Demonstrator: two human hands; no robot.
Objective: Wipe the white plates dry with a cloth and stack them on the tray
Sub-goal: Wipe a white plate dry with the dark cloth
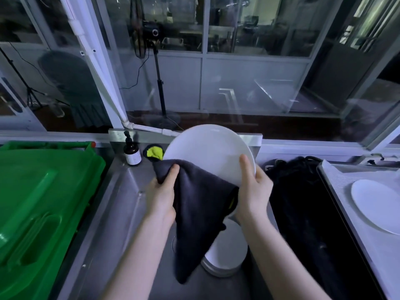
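Head view: the person holds one white plate tilted over the steel sink, its face turned toward the camera. The right hand grips the plate at its right rim, with the thumb lying on the face and the fingers hidden behind. I think this grip is there to keep the plate steady while the other hand works.

The left hand is closed on a dark grey cloth and presses it on the lower left part of the plate. The rest of the cloth hangs down loose in front of the sink. The cloth covers only the lower part of the plate, so the wiping of this plate is probably not finished.

Under the hands, a stack of white plates stands in the sink and is partly hidden by the cloth. They probably wait for their turn.

At the right, a tray lies on the counter with one white plate on the tray. It is well apart from the sink, so each dry plate must be carried to the right.

A green bin lid is at the left. A brown pump bottle and a yellow-green sponge stand at the back of the sink.
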